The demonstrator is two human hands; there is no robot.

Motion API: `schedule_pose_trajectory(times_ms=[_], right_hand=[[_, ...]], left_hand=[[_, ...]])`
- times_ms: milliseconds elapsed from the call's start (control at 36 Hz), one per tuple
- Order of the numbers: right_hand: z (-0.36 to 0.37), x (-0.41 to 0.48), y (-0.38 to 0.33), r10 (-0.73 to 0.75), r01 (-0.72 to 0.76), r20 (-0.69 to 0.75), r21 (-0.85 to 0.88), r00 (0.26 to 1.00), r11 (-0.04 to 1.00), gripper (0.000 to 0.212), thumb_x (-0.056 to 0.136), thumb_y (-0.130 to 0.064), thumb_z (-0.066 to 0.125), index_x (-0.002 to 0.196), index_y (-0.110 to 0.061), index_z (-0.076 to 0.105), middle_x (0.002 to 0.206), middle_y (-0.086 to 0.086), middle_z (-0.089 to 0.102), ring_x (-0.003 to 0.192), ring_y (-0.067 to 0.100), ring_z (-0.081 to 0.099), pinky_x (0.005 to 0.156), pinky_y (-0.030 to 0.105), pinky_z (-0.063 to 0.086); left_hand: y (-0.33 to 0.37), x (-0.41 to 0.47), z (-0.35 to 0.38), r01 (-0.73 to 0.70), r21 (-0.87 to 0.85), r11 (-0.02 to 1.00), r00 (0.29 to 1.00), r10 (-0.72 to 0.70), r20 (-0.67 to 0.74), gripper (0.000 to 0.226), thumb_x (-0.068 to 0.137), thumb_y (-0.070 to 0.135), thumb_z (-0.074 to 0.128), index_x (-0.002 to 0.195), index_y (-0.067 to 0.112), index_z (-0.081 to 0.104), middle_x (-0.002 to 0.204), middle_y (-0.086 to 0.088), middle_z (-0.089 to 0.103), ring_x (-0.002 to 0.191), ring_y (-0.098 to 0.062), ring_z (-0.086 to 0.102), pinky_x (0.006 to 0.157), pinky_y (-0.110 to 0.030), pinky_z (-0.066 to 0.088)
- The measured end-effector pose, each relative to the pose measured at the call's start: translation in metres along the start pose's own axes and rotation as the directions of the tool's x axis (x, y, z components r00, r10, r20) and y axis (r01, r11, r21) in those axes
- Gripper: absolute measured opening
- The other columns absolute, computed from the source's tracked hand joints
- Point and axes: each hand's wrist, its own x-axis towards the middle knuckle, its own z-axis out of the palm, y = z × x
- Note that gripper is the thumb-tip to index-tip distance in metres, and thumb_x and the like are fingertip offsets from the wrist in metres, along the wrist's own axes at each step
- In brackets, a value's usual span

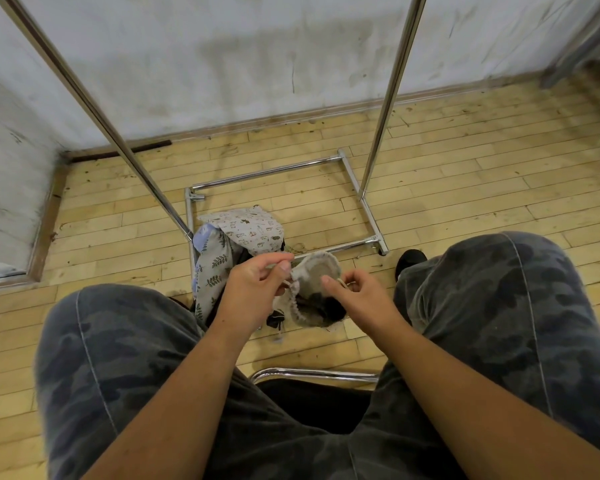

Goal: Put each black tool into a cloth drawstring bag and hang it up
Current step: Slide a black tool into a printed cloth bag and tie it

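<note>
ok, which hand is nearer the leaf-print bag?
Left. The left hand is just beside the leaf-print bag; the right hand is across the grey bag from it.

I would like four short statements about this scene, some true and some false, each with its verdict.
1. The left hand and the right hand both hold the beige bag at its mouth. True.
2. The beige bag hangs on the metal rack. False: the hands hold it between the knees.
3. A leaf-print bag lies on the floor by the rack's base. True.
4. The floor is grey carpet. False: it is made of wooden boards.
</note>
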Motion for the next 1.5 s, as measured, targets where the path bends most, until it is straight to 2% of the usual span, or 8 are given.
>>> schedule_pose_trajectory(times_ms=[139,306,556,806,1028,1167,1389,1500], right_hand=[[0.000,0.001,0.004,0.008,-0.011,-0.042,-0.075,0.999,0.997,0.039,0.083,-0.047,0.079,0.096,-0.013,0.063,0.097,0.005,0.072,0.095,0.021,0.070,0.082,0.049,0.062],[0.001,0.003,0.006,-0.004,0.008,0.091,-0.038,0.996,0.999,0.061,0.065,-0.060,0.085,0.108,-0.026,0.059,0.106,-0.001,0.072,0.098,0.015,0.071,0.086,0.044,0.063],[0.005,0.005,0.009,0.015,-0.013,0.003,-0.302,1.000,0.953,0.052,0.079,-0.055,0.081,0.110,-0.025,0.052,0.097,-0.007,0.064,0.083,0.009,0.062,0.065,0.027,0.053],[0.002,0.010,0.013,0.144,-0.158,-0.064,-0.329,0.987,0.931,0.048,0.079,-0.050,0.082,0.104,-0.018,0.056,0.099,0.002,0.065,0.088,0.018,0.065,0.081,0.045,0.059],[0.000,0.012,0.015,0.162,-0.187,-0.106,-0.290,0.981,0.939,0.037,0.084,-0.040,0.078,0.080,-0.017,0.049,0.076,0.003,0.052,0.067,0.017,0.048,0.061,0.036,0.045],[-0.004,0.013,0.008,0.142,-0.172,-0.133,-0.259,0.981,0.951,0.038,0.086,-0.037,0.076,0.073,-0.017,0.046,0.066,-0.002,0.046,0.058,0.014,0.042,0.057,0.032,0.042],[-0.001,0.009,0.009,0.130,-0.168,-0.155,-0.262,0.979,0.950,0.038,0.086,-0.026,0.078,0.073,-0.018,0.044,0.069,-0.002,0.048,0.062,0.014,0.042,0.056,0.029,0.041],[-0.001,0.010,0.010,0.110,-0.147,-0.145,-0.278,0.983,0.949,0.037,0.086,-0.021,0.077,0.073,-0.018,0.043,0.071,-0.002,0.047,0.061,0.013,0.041,0.056,0.027,0.041]], left_hand=[[-0.002,-0.001,0.000,0.007,0.018,1.000,0.999,-0.006,-0.051,0.017,0.101,0.026,0.066,0.114,0.028,0.077,0.093,0.011,0.079,0.087,-0.009,0.075,0.080,-0.038,0.065],[-0.002,-0.003,-0.003,-0.046,0.285,0.957,0.985,0.092,-0.147,0.016,0.101,0.029,0.065,0.113,0.028,0.075,0.088,0.022,0.072,0.081,0.017,0.065,0.066,-0.002,0.046],[-0.004,-0.002,-0.004,-0.011,0.386,0.922,0.944,0.137,-0.299,0.018,0.103,0.033,0.059,0.111,0.025,0.074,0.081,0.017,0.073,0.078,0.004,0.067,0.070,-0.017,0.052],[0.008,-0.008,0.001,-0.036,0.119,0.992,0.983,0.057,-0.175,0.016,0.106,0.023,0.055,0.112,0.026,0.070,0.078,0.006,0.077,0.066,-0.002,0.068,0.060,-0.015,0.050],[0.023,-0.018,0.005,-0.004,-0.106,0.994,1.000,0.006,0.021,0.016,0.103,0.016,0.060,0.106,0.025,0.073,0.073,-0.009,0.072,0.079,-0.048,0.063,0.084,-0.058,0.056],[0.021,-0.014,0.000,0.169,-0.284,0.944,0.985,-0.156,0.068,0.016,0.102,0.019,0.062,0.107,0.021,0.077,0.064,-0.006,0.054,0.061,-0.021,0.051,0.073,-0.042,0.045],[-0.006,-0.003,-0.007,0.176,0.588,0.790,0.974,-0.226,0.011,0.032,0.095,0.043,0.069,0.122,0.025,0.070,0.111,0.008,0.066,0.091,-0.011,0.068,0.074,-0.024,0.049],[-0.020,0.001,0.000,0.097,0.762,0.640,0.970,-0.231,0.071,0.037,0.098,0.042,0.065,0.080,0.012,0.078,0.079,-0.004,0.075,0.066,-0.022,0.068,0.065,-0.030,0.056]])
